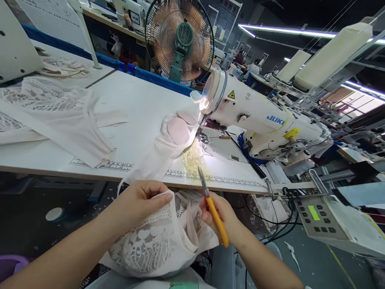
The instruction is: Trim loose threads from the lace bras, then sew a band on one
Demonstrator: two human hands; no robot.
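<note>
My left hand (144,200) pinches the edge of a white lace bra (153,247) between thumb and fingers. The bra hangs over my lap, below the table's front edge, its lace cup turned toward me. My right hand (225,216) is closed around scissors (215,218) with an orange handle, their metal blades pointing up and away from me. Folds of the bra lie beside and under that hand. On the table, another white piece with pale pink cup pads (179,130) lies by the sewing machine's needle area, with crinkled yellowish material (194,156) next to it.
A white JUKI sewing machine (255,106) stands on the white table (129,94), which has a printed ruler along its front edge. More lace pieces (57,108) lie at the left. A fan (180,40) is behind, a control panel (319,216) at the right.
</note>
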